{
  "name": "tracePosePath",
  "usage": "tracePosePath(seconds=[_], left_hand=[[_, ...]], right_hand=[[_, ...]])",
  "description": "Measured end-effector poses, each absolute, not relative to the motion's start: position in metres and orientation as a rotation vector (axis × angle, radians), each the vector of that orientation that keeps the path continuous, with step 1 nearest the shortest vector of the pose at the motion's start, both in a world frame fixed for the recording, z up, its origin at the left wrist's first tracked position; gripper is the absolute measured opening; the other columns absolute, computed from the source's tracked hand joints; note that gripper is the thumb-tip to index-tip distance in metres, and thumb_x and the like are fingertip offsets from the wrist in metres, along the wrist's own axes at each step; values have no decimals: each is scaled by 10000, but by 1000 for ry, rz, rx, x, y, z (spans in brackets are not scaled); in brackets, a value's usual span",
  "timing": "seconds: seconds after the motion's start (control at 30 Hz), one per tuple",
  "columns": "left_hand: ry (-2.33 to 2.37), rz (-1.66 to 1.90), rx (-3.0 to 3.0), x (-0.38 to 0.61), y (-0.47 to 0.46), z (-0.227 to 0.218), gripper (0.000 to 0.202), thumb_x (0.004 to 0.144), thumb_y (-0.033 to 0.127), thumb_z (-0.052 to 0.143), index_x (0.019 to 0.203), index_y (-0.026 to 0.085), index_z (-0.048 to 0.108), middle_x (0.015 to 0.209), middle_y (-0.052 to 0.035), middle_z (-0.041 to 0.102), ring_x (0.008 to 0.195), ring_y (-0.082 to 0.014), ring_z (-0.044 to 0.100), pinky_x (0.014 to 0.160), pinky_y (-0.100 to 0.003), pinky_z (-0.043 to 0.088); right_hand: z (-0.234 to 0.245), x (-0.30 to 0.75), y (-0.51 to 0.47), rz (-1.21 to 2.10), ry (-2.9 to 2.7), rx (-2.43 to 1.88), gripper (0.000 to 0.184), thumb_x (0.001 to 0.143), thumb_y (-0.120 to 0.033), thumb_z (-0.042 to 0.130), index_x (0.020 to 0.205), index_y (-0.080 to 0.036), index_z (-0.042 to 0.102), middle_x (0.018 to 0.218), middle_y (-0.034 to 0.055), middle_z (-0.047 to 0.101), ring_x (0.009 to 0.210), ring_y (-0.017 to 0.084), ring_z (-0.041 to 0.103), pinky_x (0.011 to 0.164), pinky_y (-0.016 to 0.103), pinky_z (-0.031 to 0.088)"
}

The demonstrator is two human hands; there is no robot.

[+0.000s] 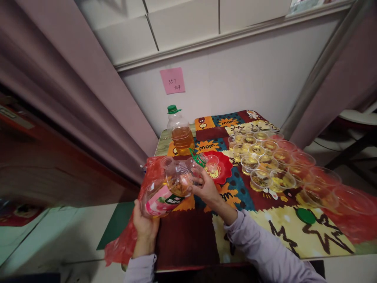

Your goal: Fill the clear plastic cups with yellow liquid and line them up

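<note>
A clear plastic bottle (165,190) with a pink label and some amber liquid is tilted, its neck pointing right. My left hand (145,224) cradles its base, and my right hand (206,188) is wrapped round it near the neck. At the mouth, a green collar (198,158) shows. Right beside the mouth, a small clear cup (212,164) stands on a red scalloped plate (225,167). Whether liquid is flowing into the cup I cannot tell. A green cap (305,215) lies on the mat to the right of my right arm.
Several clear cups (260,179) of yellowish liquid crowd the table's right side. A larger capped bottle (182,139) of amber liquid stands at the back left. Red plastic film (126,239) hangs over the left edge. Behind are a wall with a pink note (172,80) and curtains (97,86).
</note>
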State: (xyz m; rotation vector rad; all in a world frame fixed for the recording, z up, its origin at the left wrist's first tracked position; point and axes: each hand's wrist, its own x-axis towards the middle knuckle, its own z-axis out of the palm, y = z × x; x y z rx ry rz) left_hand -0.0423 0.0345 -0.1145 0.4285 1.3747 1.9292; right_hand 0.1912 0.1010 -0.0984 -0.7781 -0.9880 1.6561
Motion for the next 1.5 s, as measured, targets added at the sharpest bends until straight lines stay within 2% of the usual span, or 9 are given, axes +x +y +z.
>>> tracePosePath(seconds=[0.17, 0.3, 0.43, 0.6, 0.83, 1.1, 1.23, 1.33, 1.5], left_hand=[[1397, 1953, 337, -46, 33, -99, 321, 857, 498, 775, 1018, 224, 820, 1044, -77, 862, 1126, -298, 793, 1021, -412, 611], [1413, 1939, 345, -52, 30, -79, 339, 847, 487, 771, 1047, 218, 821, 981, -34, 855, 929, -251, 795, 924, -383, 625], [1411, 1887, 360, -53, 30, -57, 393, 864, 507, 761, 1087, 190, 828, 1049, -53, 855, 963, -257, 784, 945, -396, 617], [1427, 1892, 332, -52, 33, -39, 324, 856, 446, 777, 1042, 186, 827, 1056, -49, 844, 1011, -241, 768, 1006, -387, 605], [1483, 1889, 371, -47, 38, -21, 288, 838, 443, 790, 986, 197, 809, 1018, -55, 835, 884, -242, 769, 822, -380, 637], [1460, 1886, 325, -41, 43, -4, 216, 835, 355, 791, 926, 159, 797, 890, -39, 816, 710, -187, 732, 611, -273, 603], [1429, 1910, 293, -35, 46, 3, 142, 852, 293, 769, 877, 157, 801, 837, -31, 812, 688, -170, 736, 624, -245, 625], [1414, 1920, 289, -31, 48, 8, 113, 860, 264, 761, 851, 159, 802, 819, -22, 811, 677, -154, 733, 636, -228, 633], [1423, 1898, 301, -28, 49, 11, 106, 877, 255, 757, 851, 167, 809, 826, -18, 816, 663, -144, 730, 618, -219, 630]], right_hand=[[-100, 189, 105, 1682, -937, -758, 1106, 550, -549, 1069, 1525, -323, 597, 1601, 137, 562, 1363, 345, 671, 1130, 513, 593], [-102, 184, 106, 1734, -893, -702, 1150, 593, -587, 1049, 1593, -336, 540, 1588, 140, 574, 1300, 327, 710, 1081, 499, 624], [-104, 177, 107, 1742, -872, -684, 1106, 643, -637, 1011, 1598, -336, 541, 1521, 138, 627, 1307, 340, 709, 983, 460, 664], [-103, 169, 108, 1779, -765, -646, 1064, 675, -599, 1007, 1591, -327, 540, 1514, 123, 660, 1301, 333, 725, 927, 424, 679], [-98, 166, 109, 1782, -730, -593, 1030, 698, -629, 985, 1575, -311, 549, 1496, 109, 712, 1329, 334, 721, 979, 447, 671], [-100, 169, 112, 1810, -693, -572, 847, 731, -613, 975, 1458, -328, 645, 1412, 75, 751, 1206, 294, 765, 859, 368, 680], [-104, 168, 113, 1829, -636, -533, 790, 743, -565, 985, 1430, -338, 666, 1373, 59, 758, 1138, 264, 778, 847, 350, 674], [-107, 167, 114, 1821, -621, -539, 760, 754, -559, 980, 1416, -342, 676, 1348, 54, 759, 1111, 256, 776, 773, 313, 666], [-108, 168, 116, 1833, -615, -535, 788, 773, -558, 968, 1463, -359, 643, 1418, 57, 726, 1217, 296, 753, 780, 351, 683]])
